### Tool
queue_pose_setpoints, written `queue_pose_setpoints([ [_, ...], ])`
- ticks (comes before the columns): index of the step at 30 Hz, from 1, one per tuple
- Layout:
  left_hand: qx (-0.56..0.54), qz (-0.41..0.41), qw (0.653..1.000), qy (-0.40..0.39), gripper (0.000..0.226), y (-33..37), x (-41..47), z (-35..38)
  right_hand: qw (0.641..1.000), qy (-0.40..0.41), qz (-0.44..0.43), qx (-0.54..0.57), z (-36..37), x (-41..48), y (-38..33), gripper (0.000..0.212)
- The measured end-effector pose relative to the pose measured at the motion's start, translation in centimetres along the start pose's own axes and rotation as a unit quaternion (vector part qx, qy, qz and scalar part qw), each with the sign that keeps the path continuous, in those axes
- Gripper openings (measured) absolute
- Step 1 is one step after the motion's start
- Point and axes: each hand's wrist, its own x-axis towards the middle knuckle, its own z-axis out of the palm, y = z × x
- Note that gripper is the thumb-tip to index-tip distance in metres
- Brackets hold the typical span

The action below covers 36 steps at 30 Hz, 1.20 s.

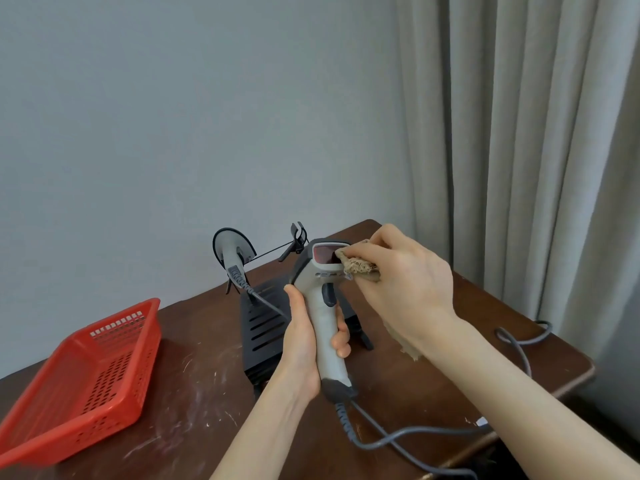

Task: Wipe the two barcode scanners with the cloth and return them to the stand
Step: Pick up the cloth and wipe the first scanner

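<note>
My left hand (pixel 300 341) grips the handle of a grey barcode scanner (pixel 325 327), held upright above the table with its red window facing me. My right hand (pixel 405 285) presses a crumpled beige cloth (pixel 358 265) against the right side of that window. A second grey scanner (pixel 232 255) hangs on the black stand (pixel 265 327) behind, at its left holder. The stand's right holder (pixel 297 239) is empty. The held scanner's grey cable (pixel 391 438) trails down over the table.
A red plastic basket (pixel 86 372) sits at the left of the scratched dark wooden table (pixel 194 393). More grey cable (pixel 519 341) loops near the table's right edge. A grey wall stands behind and beige curtains (pixel 519 133) hang at the right.
</note>
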Motion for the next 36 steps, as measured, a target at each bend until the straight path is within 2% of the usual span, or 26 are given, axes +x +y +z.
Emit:
queue_pose_setpoints([
  [4, 0.074, 0.008, 0.997, 0.018, 0.077, 0.2, 0.0, -0.5, 0.998, -0.044, -0.016, -0.044, -0.1, 0.2, 0.5, 0.022],
  [9, 0.099, 0.024, 0.995, 0.022, 0.075, 0.4, 0.0, -0.6, 0.993, -0.075, -0.023, -0.086, -0.4, 1.1, 0.7, 0.015],
  [11, 0.111, 0.028, 0.993, 0.022, 0.076, 0.5, 0.1, -0.7, 0.99, -0.117, -0.009, -0.079, -0.6, 1.4, 0.7, 0.008],
  [13, 0.11, 0.028, 0.993, 0.023, 0.076, 0.6, 0.2, -0.8, 0.986, -0.167, 0.018, -0.018, -0.8, 1.7, 0.9, 0.012],
  [16, 0.098, 0.025, 0.995, 0.019, 0.076, 0.6, 0.2, -0.7, 0.956, -0.209, 0.079, 0.19, -1.0, 2.0, 0.4, 0.013],
  [18, 0.091, 0.023, 0.996, 0.011, 0.075, 0.4, 0.1, -0.5, 0.932, -0.178, 0.126, 0.29, -1.1, 2.0, 0.1, 0.014],
  [19, 0.091, 0.021, 0.996, 0.008, 0.076, 0.3, 0.1, -0.4, 0.936, -0.14, 0.14, 0.29, -1.1, 2.0, 0.2, 0.008],
  [21, 0.089, 0.017, 0.996, 0.007, 0.078, 0.3, 0.1, -0.4, 0.962, -0.075, 0.147, 0.218, -1.1, 1.9, 0.5, 0.008],
  [23, 0.09, 0.015, 0.996, 0.005, 0.078, 0.4, 0.0, -0.4, 0.983, -0.054, 0.125, 0.12, -0.9, 1.5, 0.6, 0.009],
  [27, 0.095, 0.01, 0.995, 0.008, 0.078, 0.0, -0.1, -0.1, 0.998, -0.014, 0.054, -0.011, -0.4, 1.0, 0.0, 0.008],
  [31, 0.084, 0.015, 0.996, 0.017, 0.078, 0.1, -0.1, -0.3, 0.999, -0.018, 0.022, -0.022, -0.2, 0.5, -0.2, 0.007],
  [34, 0.08, 0.016, 0.996, 0.02, 0.077, 0.2, -0.2, -0.4, 0.998, -0.048, 0.043, 0.006, -0.3, 0.5, -0.3, 0.015],
  [36, 0.08, 0.018, 0.996, 0.02, 0.076, 0.2, -0.2, -0.4, 0.998, -0.039, 0.039, 0.0, -0.3, 0.6, -0.2, 0.01],
])
